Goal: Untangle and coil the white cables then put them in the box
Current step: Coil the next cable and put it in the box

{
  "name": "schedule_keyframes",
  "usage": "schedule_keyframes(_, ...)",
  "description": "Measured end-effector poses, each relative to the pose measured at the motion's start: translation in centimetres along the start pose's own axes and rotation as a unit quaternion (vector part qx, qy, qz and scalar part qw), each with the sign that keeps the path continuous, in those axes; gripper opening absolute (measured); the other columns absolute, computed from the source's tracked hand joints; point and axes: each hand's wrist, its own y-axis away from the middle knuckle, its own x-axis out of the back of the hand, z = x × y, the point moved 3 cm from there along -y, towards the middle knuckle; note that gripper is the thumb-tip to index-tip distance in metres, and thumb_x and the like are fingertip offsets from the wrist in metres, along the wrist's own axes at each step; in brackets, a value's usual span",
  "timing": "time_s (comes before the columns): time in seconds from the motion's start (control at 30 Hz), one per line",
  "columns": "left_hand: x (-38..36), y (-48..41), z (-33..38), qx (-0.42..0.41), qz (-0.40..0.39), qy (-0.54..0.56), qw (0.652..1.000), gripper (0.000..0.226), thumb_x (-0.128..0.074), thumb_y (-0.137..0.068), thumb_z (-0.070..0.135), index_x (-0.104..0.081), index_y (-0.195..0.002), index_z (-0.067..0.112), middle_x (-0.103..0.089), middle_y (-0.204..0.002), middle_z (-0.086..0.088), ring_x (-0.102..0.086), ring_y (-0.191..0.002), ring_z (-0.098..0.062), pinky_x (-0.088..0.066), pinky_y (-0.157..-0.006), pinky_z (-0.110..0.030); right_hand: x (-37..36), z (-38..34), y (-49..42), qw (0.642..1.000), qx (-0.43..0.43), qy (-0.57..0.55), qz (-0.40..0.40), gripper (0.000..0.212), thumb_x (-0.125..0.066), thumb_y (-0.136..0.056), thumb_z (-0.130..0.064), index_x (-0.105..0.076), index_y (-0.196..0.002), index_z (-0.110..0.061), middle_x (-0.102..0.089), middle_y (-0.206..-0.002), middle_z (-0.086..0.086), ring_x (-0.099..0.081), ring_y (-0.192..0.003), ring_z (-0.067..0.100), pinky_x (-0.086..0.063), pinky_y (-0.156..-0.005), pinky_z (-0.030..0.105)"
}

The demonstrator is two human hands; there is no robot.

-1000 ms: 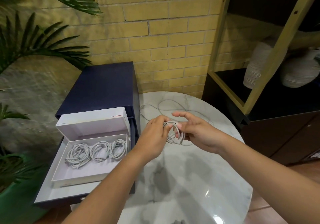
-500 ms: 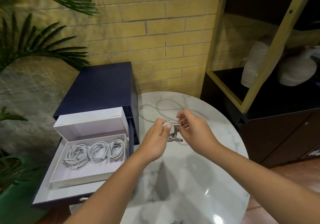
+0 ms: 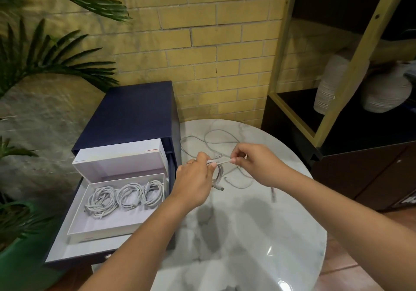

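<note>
- Three coiled cables are lying side by side in the white box, toward its back wall.
- The white box is sitting in the pulled-out drawer of a dark blue cabinet. Its lid is standing up behind it.
- A thin red mark is showing on the lid's top edge, but it is too small to read.
- The left hand is gripping a half-coiled cable just above the round marble table. The loops are hanging down below the fingers, with a plug at the bottom.
- The right hand is pinching the same cable with its thumb and fingers. A short straight piece is stretching between the two hands.
- More loose cables are lying in a tangle on the table, behind and under the hands.
- Two white ribbed vases are standing on the dark shelf on the right.
</note>
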Motion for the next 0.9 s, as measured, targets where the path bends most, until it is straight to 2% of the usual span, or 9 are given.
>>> schedule_keyframes(0.17,-0.1,0.3,0.4,0.103,-0.059,0.290,0.950,0.026,-0.033,-0.103,0.036,-0.045,-0.089,0.017,-0.048,-0.079,0.005,-0.043,-0.071,-0.013,-0.034,-0.062,-0.026,0.0,0.8,0.1,0.995,0.035,0.049,0.074,0.006,-0.062,-0.091,-0.022,-0.065,-0.085,-0.022,-0.056,-0.080,-0.016,-0.050,-0.072,0.003,-0.035,-0.063,0.017)
schedule_keyframes(0.3,-1.3,0.0,1.2,0.192,-0.032,0.456,0.868,0.030,-0.035,-0.103,0.032,-0.045,-0.080,0.017,-0.047,-0.075,0.005,-0.043,-0.070,-0.011,-0.039,-0.077,-0.026,-1.5,1.1,0.2,0.977,-0.033,-0.167,0.125,0.010,-0.061,-0.091,-0.013,-0.069,-0.086,-0.017,-0.066,-0.079,-0.006,-0.062,-0.067,0.002,-0.045,-0.063,0.011)
schedule_keyframes(0.37,-1.7,0.0,1.7,0.232,-0.001,0.537,0.811,0.030,-0.034,-0.104,0.028,-0.046,-0.079,0.016,-0.047,-0.073,0.004,-0.047,-0.069,-0.010,-0.043,-0.076,-0.023,-2.4,0.9,0.2,0.948,-0.067,-0.292,0.109,0.017,-0.054,-0.096,-0.019,-0.071,-0.094,-0.015,-0.071,-0.086,0.002,-0.068,-0.080,0.013,-0.053,-0.073,0.023)
schedule_keyframes(0.43,-2.1,0.0,1.8,0.258,0.025,0.563,0.785,0.032,-0.034,-0.104,0.029,-0.047,-0.080,0.014,-0.055,-0.077,0.000,-0.054,-0.074,-0.013,-0.044,-0.074,-0.025,-3.1,0.4,0.3,0.908,-0.091,-0.403,0.068,0.023,-0.052,-0.097,-0.026,-0.071,-0.101,-0.013,-0.073,-0.094,0.009,-0.069,-0.092,0.023,-0.054,-0.087,0.034)
schedule_keyframes(0.5,-2.5,-0.1,1.7,0.266,0.034,0.552,0.789,0.034,-0.033,-0.104,0.034,-0.049,-0.081,0.014,-0.059,-0.085,-0.004,-0.057,-0.083,-0.018,-0.045,-0.080,-0.030,-3.5,0.1,0.4,0.906,-0.082,-0.411,0.059,0.017,-0.061,-0.092,-0.023,-0.070,-0.105,-0.016,-0.073,-0.096,0.006,-0.069,-0.095,0.022,-0.054,-0.090,0.036)
schedule_keyframes(0.63,-2.7,0.0,1.7,0.250,0.020,0.510,0.823,0.030,-0.031,-0.104,0.037,-0.053,-0.099,0.017,-0.056,-0.093,0.005,-0.054,-0.090,-0.011,-0.043,-0.085,-0.028,-3.4,0.2,0.4,0.912,-0.087,-0.389,0.097,0.017,-0.067,-0.086,-0.010,-0.070,-0.100,-0.020,-0.065,-0.088,-0.004,-0.063,-0.081,0.013,-0.051,-0.076,0.027)
schedule_keyframes(0.73,-2.2,-0.2,1.3,0.171,0.006,0.419,0.891,0.025,-0.033,-0.104,0.033,-0.050,-0.110,0.016,-0.054,-0.105,0.005,-0.052,-0.096,-0.007,-0.037,-0.076,-0.017,-2.8,0.4,0.2,0.897,-0.096,-0.422,0.094,0.014,-0.066,-0.087,-0.007,-0.069,-0.096,-0.017,-0.059,-0.075,-0.005,-0.056,-0.069,0.009,-0.046,-0.067,0.020)
schedule_keyframes(0.8,-1.9,-0.3,0.6,0.103,0.035,0.341,0.934,0.017,-0.037,-0.102,0.027,-0.047,-0.114,0.020,-0.049,-0.114,0.005,-0.048,-0.109,-0.013,-0.037,-0.087,-0.020,-2.4,0.5,0.2,0.895,-0.107,-0.427,0.071,0.016,-0.065,-0.087,-0.006,-0.066,-0.099,-0.016,-0.059,-0.075,-0.002,-0.055,-0.063,0.007,-0.045,-0.063,0.019)
schedule_keyframes(0.9,-1.1,-0.2,0.5,-0.020,0.043,0.238,0.970,0.034,-0.039,-0.101,0.018,-0.043,-0.133,0.030,-0.042,-0.130,0.011,-0.037,-0.122,-0.010,-0.028,-0.104,-0.028,-2.2,1.0,0.1,0.901,-0.118,-0.417,0.021,0.033,-0.067,-0.084,0.000,-0.056,-0.113,-0.014,-0.061,-0.077,0.004,-0.060,-0.067,0.012,-0.048,-0.067,0.023)
